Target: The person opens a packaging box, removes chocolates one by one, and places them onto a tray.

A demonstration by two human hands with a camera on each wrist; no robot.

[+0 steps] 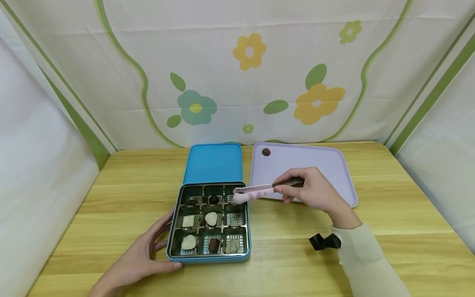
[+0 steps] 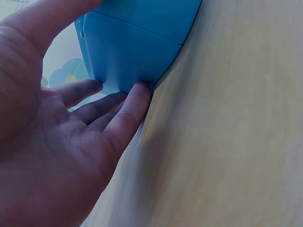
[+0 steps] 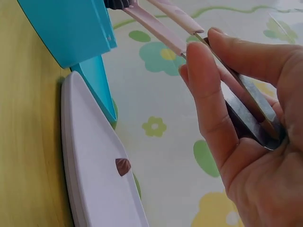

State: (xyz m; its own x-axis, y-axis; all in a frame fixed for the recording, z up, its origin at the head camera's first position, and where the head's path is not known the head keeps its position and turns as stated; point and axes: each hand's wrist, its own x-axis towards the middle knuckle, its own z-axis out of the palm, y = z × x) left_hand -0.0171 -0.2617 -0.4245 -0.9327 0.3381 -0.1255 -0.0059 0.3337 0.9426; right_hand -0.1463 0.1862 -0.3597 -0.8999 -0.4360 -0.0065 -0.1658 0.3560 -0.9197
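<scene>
My right hand (image 1: 315,192) holds tongs (image 1: 256,190) with pink tips, pinched between thumb and fingers. A dark ridged chocolate (image 3: 118,4) sits between the tips, over the back right compartment of a blue tin (image 1: 211,260). Inside, a divided tray carries several chocolates, among them a white heart-shaped one (image 1: 211,219) in the centre, a white square one (image 1: 188,221) left of it and a brown one (image 1: 214,245) in front. With thumb at the front and fingers along the left side, my left hand (image 1: 139,253) grips the tin's near left corner.
Behind the tin lies its blue lid (image 1: 213,163). A lilac tray (image 1: 311,161) stands to the right, with a brown chocolate (image 1: 266,152) near its back left corner. A flower-patterned cloth (image 1: 208,49) closes off the back of the wooden table (image 1: 282,264).
</scene>
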